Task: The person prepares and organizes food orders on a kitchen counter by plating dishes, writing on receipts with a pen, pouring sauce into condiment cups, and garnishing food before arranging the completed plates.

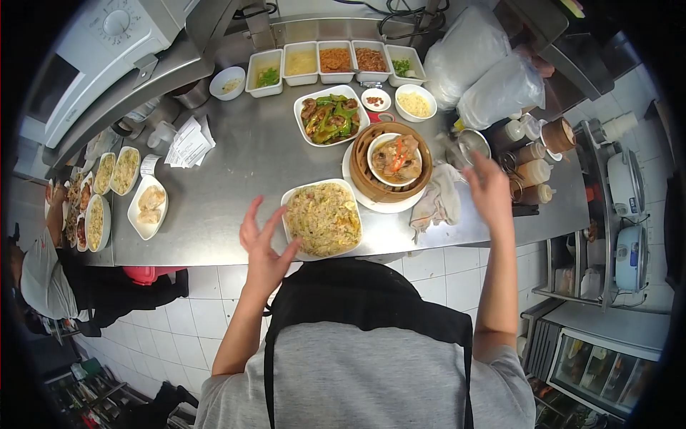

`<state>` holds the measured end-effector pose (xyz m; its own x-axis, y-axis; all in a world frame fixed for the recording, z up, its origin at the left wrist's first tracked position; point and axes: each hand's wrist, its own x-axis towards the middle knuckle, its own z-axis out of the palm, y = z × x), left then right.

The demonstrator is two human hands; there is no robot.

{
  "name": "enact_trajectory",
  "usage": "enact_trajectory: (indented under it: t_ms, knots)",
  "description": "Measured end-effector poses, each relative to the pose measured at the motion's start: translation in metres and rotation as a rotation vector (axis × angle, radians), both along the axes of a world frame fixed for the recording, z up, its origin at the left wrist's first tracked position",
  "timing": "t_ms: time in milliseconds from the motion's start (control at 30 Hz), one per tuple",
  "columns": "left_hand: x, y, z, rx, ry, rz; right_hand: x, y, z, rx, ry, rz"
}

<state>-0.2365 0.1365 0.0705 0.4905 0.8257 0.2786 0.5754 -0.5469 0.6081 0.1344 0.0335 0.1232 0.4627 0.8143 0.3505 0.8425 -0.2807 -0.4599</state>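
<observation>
A square white dish of fried rice [323,219] stands at the front edge of the steel counter. Beside its left rim is my left hand [266,242], fingers spread, with nothing in it; whether the thumb touches the dish I cannot tell. To the right, my right hand [489,187] is smeared by motion near a small metal container [472,144]. Its fingertips do not show clearly. Between the hands, a bamboo steamer [391,161] on a white plate holds a bowl of meat [395,159] topped with red strips. A crumpled cloth [437,201] lies left of my right hand.
A dish of green peppers [329,119] stands behind the rice. Trays of toppings [335,61] line the back. Squeeze bottles [536,171] crowd the right end. Leftward are paper slips [190,143], a dish of dumplings [148,208] and several filled dishes. Another person [53,272] stands far left.
</observation>
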Motion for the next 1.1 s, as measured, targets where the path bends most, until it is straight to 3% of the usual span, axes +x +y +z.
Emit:
enact_trajectory:
  t_ms: [67,133,167,200,267,300,333,400,500,600,733,800,900,933,1000,1067,1100]
  knots:
    - [-0.011,0.0,-0.014,0.007,-0.04,0.087,0.041,0.012,-0.009,-0.338,-0.119,-0.241]
    - [-0.023,0.004,-0.03,-0.239,-0.116,0.156,0.074,0.025,-0.032,-0.418,-0.132,-0.274]
    - [-0.027,0.003,-0.028,-0.636,-0.127,0.189,0.079,0.03,-0.037,-0.501,-0.147,-0.306]
    - [-0.027,-0.001,-0.028,-0.633,-0.128,0.191,0.083,0.031,-0.042,-0.497,-0.147,-0.304]
    - [-0.024,-0.01,-0.033,-1.263,-0.261,0.137,0.075,0.037,-0.039,-0.441,-0.209,-0.339]
    - [-0.02,-0.015,-0.04,-1.328,-0.305,0.065,0.06,0.033,-0.039,-0.248,-0.493,-0.349]
    - [-0.014,-0.02,-0.046,-1.329,-0.309,0.067,0.046,0.032,-0.029,-0.248,-0.495,-0.345]
    - [-0.005,-0.026,-0.058,-1.407,-0.696,-0.026,0.018,0.031,-0.015,-0.11,-0.34,0.022]
    - [-0.005,-0.026,-0.069,-1.404,-0.739,0.028,-0.047,0.019,-0.057,-0.142,0.207,0.624]
    - [-0.007,-0.018,-0.064,-1.399,-0.797,0.085,-0.104,0.022,-0.061,-0.677,0.049,0.489]
    - [-0.024,0.018,-0.062,-1.346,-0.884,0.15,-0.104,0.017,-0.085,-0.68,-0.032,0.382]
    - [-0.037,0.046,-0.061,-1.304,-0.899,0.186,-0.083,-0.003,-0.079,-0.419,0.188,0.46]
    - [-0.054,0.091,-0.066,-1.293,-0.914,0.174,-0.04,-0.014,-0.081,-0.1,0.106,0.089]
    - [-0.063,0.107,-0.077,-1.287,-0.952,0.103,-0.035,-0.011,-0.08,-0.106,0.093,0.072]
    - [-0.065,0.127,-0.071,-1.294,-0.972,0.146,-0.033,-0.005,-0.08,0.076,-0.374,-0.158]
    - [-0.06,0.135,-0.066,-1.277,-0.979,0.164,-0.02,-0.013,-0.11,0.07,-0.258,-0.101]
    - [-0.055,0.138,-0.066,-1.251,-0.991,0.197,-0.017,-0.019,-0.109,0.058,-0.015,-0.11]
